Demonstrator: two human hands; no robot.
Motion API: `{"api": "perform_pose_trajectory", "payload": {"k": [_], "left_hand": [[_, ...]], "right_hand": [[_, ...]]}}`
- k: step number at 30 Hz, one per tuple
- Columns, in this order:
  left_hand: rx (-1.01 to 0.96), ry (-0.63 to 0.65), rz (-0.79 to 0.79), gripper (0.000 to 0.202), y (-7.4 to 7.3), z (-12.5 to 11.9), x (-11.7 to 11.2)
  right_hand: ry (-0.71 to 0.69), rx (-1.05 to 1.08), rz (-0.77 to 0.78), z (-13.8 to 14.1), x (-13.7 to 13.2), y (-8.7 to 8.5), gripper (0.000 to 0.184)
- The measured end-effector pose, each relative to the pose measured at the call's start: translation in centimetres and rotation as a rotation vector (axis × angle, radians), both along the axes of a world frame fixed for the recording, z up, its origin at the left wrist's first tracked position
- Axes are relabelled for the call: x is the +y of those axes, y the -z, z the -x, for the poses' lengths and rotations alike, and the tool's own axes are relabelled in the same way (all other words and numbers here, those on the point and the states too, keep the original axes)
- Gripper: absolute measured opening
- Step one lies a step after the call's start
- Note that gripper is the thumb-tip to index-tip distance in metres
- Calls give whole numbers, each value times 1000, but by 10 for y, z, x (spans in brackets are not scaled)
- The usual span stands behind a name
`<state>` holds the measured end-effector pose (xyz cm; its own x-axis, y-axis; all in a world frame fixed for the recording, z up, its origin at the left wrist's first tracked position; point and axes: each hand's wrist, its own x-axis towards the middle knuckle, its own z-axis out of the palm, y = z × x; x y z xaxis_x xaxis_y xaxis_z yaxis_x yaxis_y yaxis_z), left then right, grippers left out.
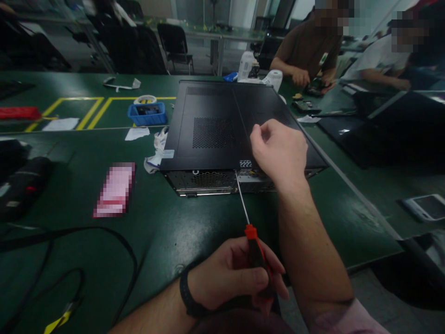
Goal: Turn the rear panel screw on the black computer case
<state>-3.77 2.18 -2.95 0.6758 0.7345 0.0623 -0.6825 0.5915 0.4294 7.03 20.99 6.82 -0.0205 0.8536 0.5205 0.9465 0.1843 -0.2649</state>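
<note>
A black desktop computer case (212, 125) lies flat on the green table (174, 232), its metal rear panel facing me. My left hand (229, 273), with a black band on the wrist, is closed around the red-and-black handle of a screwdriver (255, 250). The thin shaft runs up to the top edge of the rear panel, beside a small label. My right hand (278, 153) rests on the near right part of the case top, its fingers curled together in a pinch. What they hold is hidden.
A blue bin (148, 114) and a tape roll (145, 99) stand behind the case on the left. A white cloth (158, 148) lies against its left side, and black cables (104, 236) loop at the near left. Two people work at the back right. The table's edge (368, 260) runs close on my right.
</note>
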Motion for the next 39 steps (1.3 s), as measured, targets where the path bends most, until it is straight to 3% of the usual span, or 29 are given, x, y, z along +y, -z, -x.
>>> {"api": "perform_pose_trajectory", "payload": {"k": [11, 21, 32, 39], "left_hand": [[69, 9, 14, 38, 5, 1, 0], [60, 78, 76, 42, -4, 6, 1], [18, 45, 17, 39, 7, -1, -1], [35, 58, 47, 42, 2, 0, 0]], "right_hand": [[-2, -3, 0, 0, 0, 1, 37], [-1, -7, -5, 0, 0, 0, 37], [2, 1, 10, 0, -1, 0, 37], [-2, 2, 4, 0, 0, 1, 37]]}}
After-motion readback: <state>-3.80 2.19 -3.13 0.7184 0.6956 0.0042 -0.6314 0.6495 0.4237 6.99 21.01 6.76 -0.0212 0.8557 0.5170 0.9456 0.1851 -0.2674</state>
